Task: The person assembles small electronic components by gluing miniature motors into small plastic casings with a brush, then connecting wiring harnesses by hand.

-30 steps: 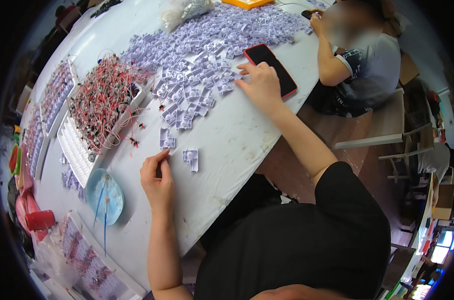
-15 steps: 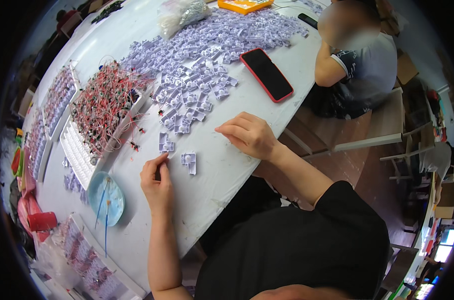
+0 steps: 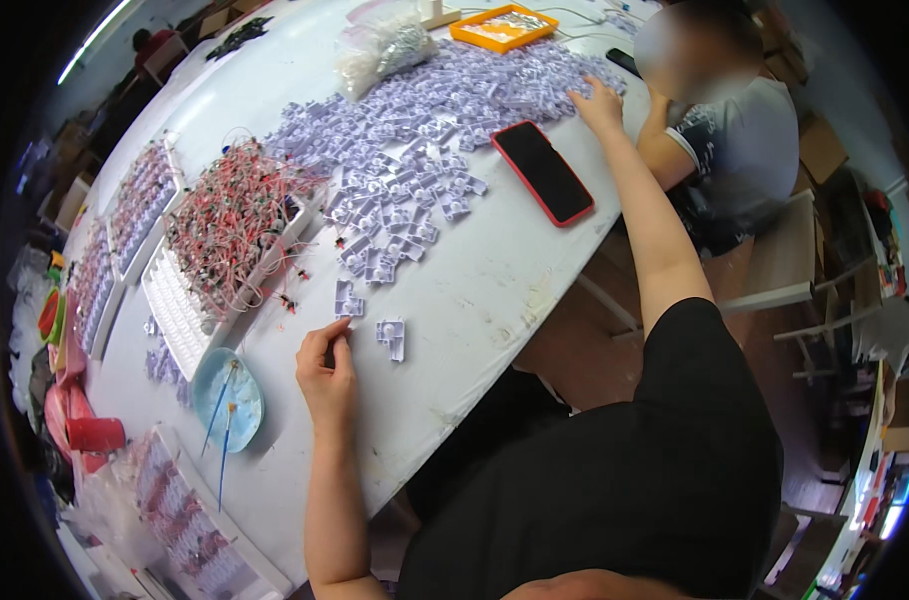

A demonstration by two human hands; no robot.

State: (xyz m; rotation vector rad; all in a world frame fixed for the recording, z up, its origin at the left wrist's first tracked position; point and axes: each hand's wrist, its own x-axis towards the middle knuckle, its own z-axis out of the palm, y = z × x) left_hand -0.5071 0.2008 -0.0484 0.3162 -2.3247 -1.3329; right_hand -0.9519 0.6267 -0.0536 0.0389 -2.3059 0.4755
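Observation:
My left hand (image 3: 326, 375) rests on the table with its fingers curled. Its fingertips lie at the lower edge of a small pale-lilac plastic housing (image 3: 348, 300); whether they grip anything is hidden. Just right of that hand lies a second loose lilac housing (image 3: 391, 338). My right arm is stretched far out, and my right hand (image 3: 601, 108) is at the right end of a large pile of the same housings (image 3: 414, 110). Its fingers are apart, with the tips beside the pile's edge, and no piece shows in them.
A red-cased phone (image 3: 542, 172) lies between pile and table edge. To the left are a white tray (image 3: 177, 322) heaped with red-wired parts, a blue dish (image 3: 244, 385) with thin brushes, and filled trays. Behind stand a plastic bag (image 3: 382, 60) and an orange tray (image 3: 502, 28). Another person (image 3: 739, 130) sits at right.
My right hand has moved from near the front table edge, past the phone, to the pile's far right end, and its fingers have spread. My left hand stays by the same housing. The view has shifted slightly.

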